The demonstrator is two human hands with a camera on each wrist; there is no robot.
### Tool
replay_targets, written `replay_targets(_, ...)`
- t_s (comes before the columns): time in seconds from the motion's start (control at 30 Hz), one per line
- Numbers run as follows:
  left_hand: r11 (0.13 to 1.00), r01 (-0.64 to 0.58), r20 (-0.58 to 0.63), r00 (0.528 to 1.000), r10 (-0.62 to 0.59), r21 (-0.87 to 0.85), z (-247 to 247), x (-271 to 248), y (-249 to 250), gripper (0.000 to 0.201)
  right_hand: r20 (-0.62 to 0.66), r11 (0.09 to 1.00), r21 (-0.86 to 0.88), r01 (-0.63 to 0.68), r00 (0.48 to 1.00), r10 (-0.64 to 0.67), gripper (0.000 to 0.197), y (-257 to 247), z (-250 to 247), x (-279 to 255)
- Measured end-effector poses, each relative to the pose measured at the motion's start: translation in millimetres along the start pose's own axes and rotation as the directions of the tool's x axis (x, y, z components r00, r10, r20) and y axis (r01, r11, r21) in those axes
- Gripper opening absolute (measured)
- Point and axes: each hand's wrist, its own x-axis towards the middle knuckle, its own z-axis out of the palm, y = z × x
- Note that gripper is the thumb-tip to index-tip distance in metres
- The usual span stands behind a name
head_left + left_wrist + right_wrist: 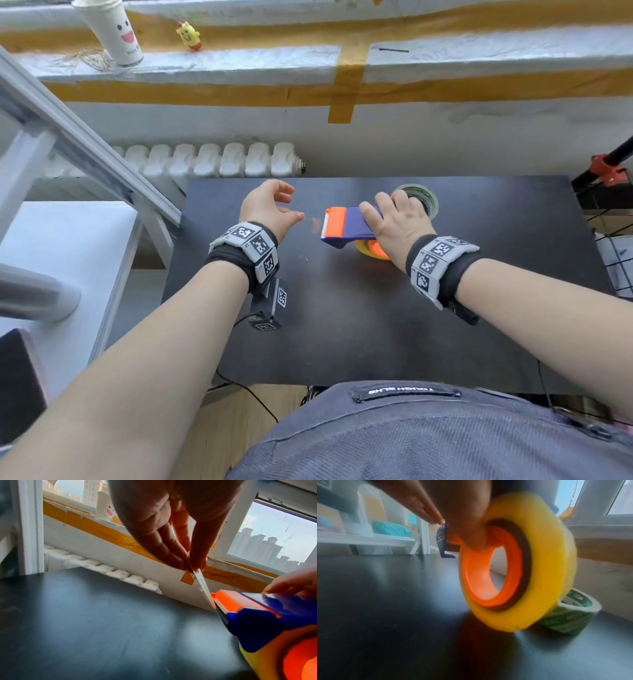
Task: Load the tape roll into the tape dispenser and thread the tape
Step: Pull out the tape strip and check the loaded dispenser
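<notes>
A blue and orange tape dispenser (346, 224) stands on the black table (342, 325), with a yellow tape roll (363, 247) seated on its orange hub (471, 582). My right hand (387, 214) grips the dispenser from above, fingers (428, 513) lying over the blue top and the thumb hooked into the hub. My left hand (297, 212) is to the left of the cutter. It pinches the end of a clear tape strip (204, 586) between thumb and fingers (173, 557). The strip runs taut from the pinch down to the orange serrated cutter (228, 601).
A green-printed tape roll (424, 200) lies flat on the table just behind my right hand. A white radiator (219, 159) and a taped windowsill run along the far side. White shelving (68, 219) stands to the left, and a red and black stand (606, 169) is at the right edge.
</notes>
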Motion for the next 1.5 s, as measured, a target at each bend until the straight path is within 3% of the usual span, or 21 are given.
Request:
replay_targets(0.13,0.997,-0.016,0.02,1.0,0.015,0.071,-2,-3,-5,0.04,0.023,0.99,-0.1,-0.096,0.995,0.099,0.052,-8,2,-7)
replay_targets(0.17,0.996,-0.018,0.033,0.999,0.015,0.093,-3,-4,-6,0.041,0.073,0.993,-0.068,-0.095,0.992,0.1,0.054,-10,0,-8)
replay_targets(0.3,0.982,-0.022,0.08,0.997,0.008,0.185,-7,-4,-7,0.048,0.055,0.995,0.052,-0.085,0.995,0.082,0.067,-12,-7,-13)
replay_targets(0.37,0.976,-0.005,0.091,0.996,-0.015,0.216,-8,-5,-9,0.058,0.011,0.989,0.112,-0.102,0.995,0.101,0.062,-12,-10,-13)
replay_targets(0.5,0.972,0.047,0.076,0.995,-0.066,0.231,-10,-7,-14,0.068,0.059,0.978,0.157,-0.136,0.99,0.128,0.049,-12,-16,-9)
replay_targets(0.7,0.983,0.077,0.078,0.993,-0.092,0.169,-12,-4,-25,0.057,0.141,0.95,0.226,-0.214,0.973,0.185,0.06,-20,-12,-9)
replay_targets(0.93,0.993,0.106,0.102,0.989,-0.11,0.041,-11,0,-35,0.033,0.207,0.932,0.259,-0.253,0.957,0.203,0.049,-21,-17,-3)
replay_targets(1.1,0.995,0.097,0.12,0.988,-0.098,0.01,-10,3,-46,0.027,0.23,0.945,0.209,-0.251,0.952,0.202,0.043,-31,-17,8)
replay_targets(1.3,0.994,0.108,0.142,0.984,-0.108,0.004,-9,6,-53,0.004,0.278,0.876,0.295,-0.38,0.912,0.302,0.053,-24,-19,7)
replay_targets(1.37,0.995,0.102,0.136,0.985,-0.103,0.013,-9,8,-54,0.016,0.324,0.867,0.28,-0.411,0.891,0.318,0.06,-26,-17,6)
replay_targets(1.5,0.994,0.112,0.132,0.985,-0.113,0.017,-11,10,-59,0.018,0.352,0.871,0.273,-0.407,0.885,0.304,0.059,-33,-9,7)
